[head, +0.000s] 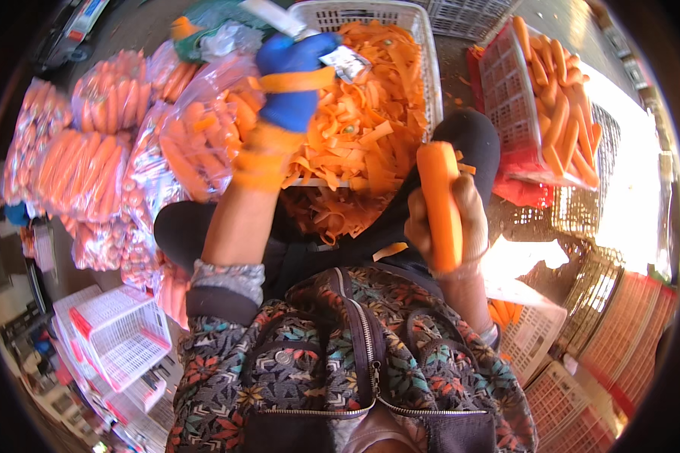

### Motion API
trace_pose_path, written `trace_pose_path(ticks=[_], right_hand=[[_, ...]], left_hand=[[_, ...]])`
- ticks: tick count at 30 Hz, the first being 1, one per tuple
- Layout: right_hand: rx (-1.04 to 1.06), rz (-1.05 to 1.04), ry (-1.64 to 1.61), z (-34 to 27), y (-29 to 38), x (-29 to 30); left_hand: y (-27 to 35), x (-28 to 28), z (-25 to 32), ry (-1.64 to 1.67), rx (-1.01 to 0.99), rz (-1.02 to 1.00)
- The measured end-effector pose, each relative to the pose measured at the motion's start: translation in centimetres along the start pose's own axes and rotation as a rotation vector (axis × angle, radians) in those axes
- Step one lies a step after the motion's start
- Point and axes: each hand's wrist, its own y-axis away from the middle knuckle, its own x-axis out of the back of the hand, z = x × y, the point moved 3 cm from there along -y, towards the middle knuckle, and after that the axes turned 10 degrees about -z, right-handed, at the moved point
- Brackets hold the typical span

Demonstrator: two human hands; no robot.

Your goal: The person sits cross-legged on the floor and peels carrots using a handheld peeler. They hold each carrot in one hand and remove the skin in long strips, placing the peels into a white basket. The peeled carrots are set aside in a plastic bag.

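My left hand [294, 62], in a blue and orange glove, grips a peeler [277, 18] with a pale handle and a metal head. It hovers over the back left of a white plastic crate [435, 62] heaped with orange carrot peels [374, 102]. An orange band crosses the back of the glove. Closer to my body, my right hand [471, 218] is closed around a thick peeled carrot [443, 209], its far end pointing away from me. Small peel scraps [466, 168] cling beside the carrot. The peeler and the carrot are apart.
Clear bags of carrots [82, 175] are piled at the left, one bag [195, 147] gaping open. A tilted crate [507, 96] of whole carrots [566, 113] stands at the right. More peels [340, 215] lie between my legs. Stacked crates [122, 340] stand at lower left.
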Motion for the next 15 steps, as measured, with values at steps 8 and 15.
trace_pose_path(ticks=[8, 15], right_hand=[[0.007, 0.109, -0.343, 0.4, -4.2, 1.5], [-0.15, -0.432, -0.223, 1.0, -0.1, -2.2]], left_hand=[[7.5, -1.8, 9.9, 1.403, 0.739, -0.178], [-0.7, 0.5, 2.6, 0.421, 0.283, 0.024]])
